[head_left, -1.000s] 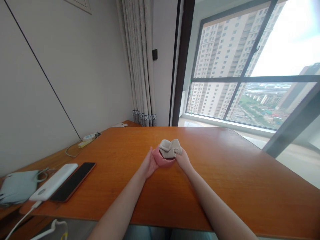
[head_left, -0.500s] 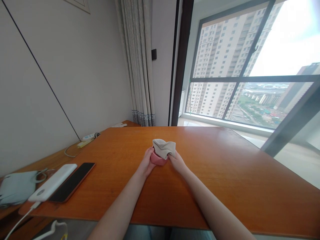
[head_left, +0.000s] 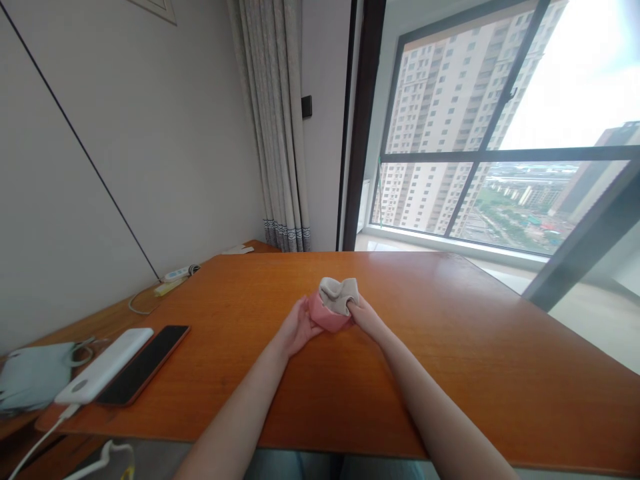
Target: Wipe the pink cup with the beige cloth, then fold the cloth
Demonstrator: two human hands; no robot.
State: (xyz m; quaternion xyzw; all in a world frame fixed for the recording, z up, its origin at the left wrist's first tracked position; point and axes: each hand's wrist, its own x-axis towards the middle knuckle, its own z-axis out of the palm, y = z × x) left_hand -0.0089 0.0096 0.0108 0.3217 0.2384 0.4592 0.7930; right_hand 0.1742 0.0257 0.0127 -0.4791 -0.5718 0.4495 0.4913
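Observation:
Just above the middle of the table, my left hand (head_left: 298, 327) holds a pink bowl-like container (head_left: 327, 318) by its left side, thumb near the rim and fingers underneath. A light grey cloth (head_left: 340, 293) lies bunched over the container's opening, hiding its inside. My right hand (head_left: 366, 316) is closed on the cloth's right part, against the container's right edge. Some of the right fingers are hidden behind the cloth and container.
The brown wooden table (head_left: 450, 373) spreads around both hands. At its left lie a black phone (head_left: 145, 365) and a white power bank (head_left: 105, 365) with a cable. Beyond them are a grey-blue pouch (head_left: 37, 375) and a power strip (head_left: 177, 274).
The container and cloth have shifted slightly right, and more of the pink side shows. The cloth is more bunched. My right hand has moved right with it.

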